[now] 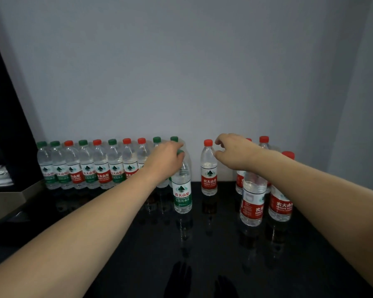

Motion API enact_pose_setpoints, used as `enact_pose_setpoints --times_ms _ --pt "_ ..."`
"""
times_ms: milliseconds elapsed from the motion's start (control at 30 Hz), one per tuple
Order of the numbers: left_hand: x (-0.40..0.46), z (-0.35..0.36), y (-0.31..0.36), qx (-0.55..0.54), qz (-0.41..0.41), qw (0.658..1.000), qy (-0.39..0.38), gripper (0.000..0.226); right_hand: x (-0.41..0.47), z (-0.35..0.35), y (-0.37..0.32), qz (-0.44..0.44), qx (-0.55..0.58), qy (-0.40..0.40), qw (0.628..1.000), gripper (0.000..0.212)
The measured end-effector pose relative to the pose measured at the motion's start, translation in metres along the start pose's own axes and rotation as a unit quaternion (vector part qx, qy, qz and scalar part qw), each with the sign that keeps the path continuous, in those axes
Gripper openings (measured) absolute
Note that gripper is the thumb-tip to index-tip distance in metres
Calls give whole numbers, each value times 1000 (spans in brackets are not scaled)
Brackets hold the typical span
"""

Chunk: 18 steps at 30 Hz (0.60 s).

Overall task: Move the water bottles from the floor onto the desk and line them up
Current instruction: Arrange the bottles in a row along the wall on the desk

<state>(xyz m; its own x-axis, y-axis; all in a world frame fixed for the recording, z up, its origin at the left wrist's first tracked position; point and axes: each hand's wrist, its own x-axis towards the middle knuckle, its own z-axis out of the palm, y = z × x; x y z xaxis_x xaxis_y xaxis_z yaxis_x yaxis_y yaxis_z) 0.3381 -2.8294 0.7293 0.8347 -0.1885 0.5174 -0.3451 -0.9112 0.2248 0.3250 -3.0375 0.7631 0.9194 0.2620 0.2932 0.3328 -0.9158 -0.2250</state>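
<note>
Lining up: left hand fingers clamp the green-capped bottle; right hand fingers apart beside the red-capped bottle, likely next to grip

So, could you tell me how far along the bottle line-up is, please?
Done: a row of bottles stands along the wall. In hand: the left hand holds a green-capped bottle by its top; the right hand hovers open beside a red-capped bottle. Left: the loose cluster at right. The floor is out of view.
</note>
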Motion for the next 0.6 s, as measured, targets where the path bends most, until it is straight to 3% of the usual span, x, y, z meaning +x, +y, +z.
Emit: enact_pose_setpoints --times_ms 100,333,600 --pt "13 20 -8 -18 -17 1000 13 19 19 8 8 15 4 -5 1000 43" --pt "16 56 -36 -118 -15 988 95 24 93 33 17 40 -18 -11 999 43" --pt "22 74 -44 -184 -9 973 137 23 159 73 28 79 -65 -44 994 43"
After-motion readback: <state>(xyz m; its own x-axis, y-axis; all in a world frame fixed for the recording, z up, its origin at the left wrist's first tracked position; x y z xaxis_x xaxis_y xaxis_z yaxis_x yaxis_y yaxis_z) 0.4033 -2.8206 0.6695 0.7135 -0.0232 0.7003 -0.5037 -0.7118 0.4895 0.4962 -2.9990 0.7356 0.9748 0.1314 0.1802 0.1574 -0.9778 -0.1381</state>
